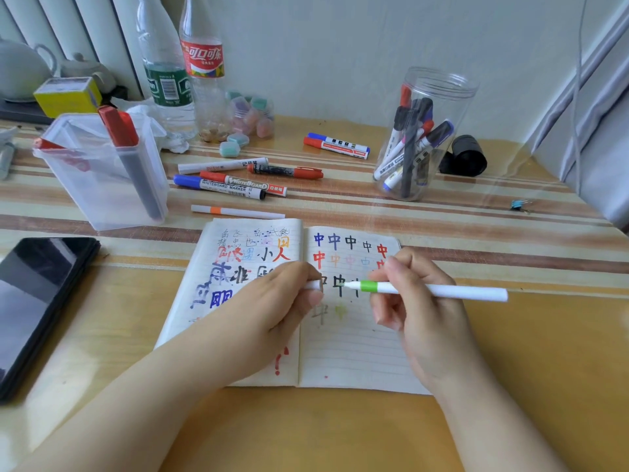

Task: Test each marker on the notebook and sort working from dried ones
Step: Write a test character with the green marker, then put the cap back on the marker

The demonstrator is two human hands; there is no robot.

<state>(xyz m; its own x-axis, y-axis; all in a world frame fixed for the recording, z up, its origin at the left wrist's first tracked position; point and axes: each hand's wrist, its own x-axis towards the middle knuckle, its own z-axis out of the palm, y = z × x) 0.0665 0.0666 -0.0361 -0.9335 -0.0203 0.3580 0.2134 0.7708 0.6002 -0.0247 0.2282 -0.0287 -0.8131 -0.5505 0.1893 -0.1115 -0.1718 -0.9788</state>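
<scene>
Head view, looking down at a desk.

Open notebook [343, 338] lying flat near the front edge, pages full of bright marks in blue, black, red and orange.

Right hand [413, 301] over the right page, fingers pinching a thin white marker [432, 290] with a green band. Marker lying almost flat, long way running left to right. Tip pointing left, back end sticking out to the right past the hand. Tip bare, hanging just above the page near a black mark.

Left hand [279, 298] resting on the left page, fingers curled around a small white cap [313, 285]. Cap just left of the marker tip, open end facing it, not touching.

Pale green blot on the page just below the tip.

Farther back, a thin white marker with an orange band [237, 211] lying flat just above the notebook, long way left to right. Behind it, a little bunch of fat markers [235, 177] lying side by side, caps blue and red. Two more markers [336, 145], blue cap and red cap, farther right.

Round clear jar [422, 137] on the right, holding several markers standing up and leaning. Square clear tub [102, 168] on the left, with a red-capped marker leaning inside.

Dark phone [37, 308] flat on the far left. Two plastic bottles [183, 69] at the back.
</scene>
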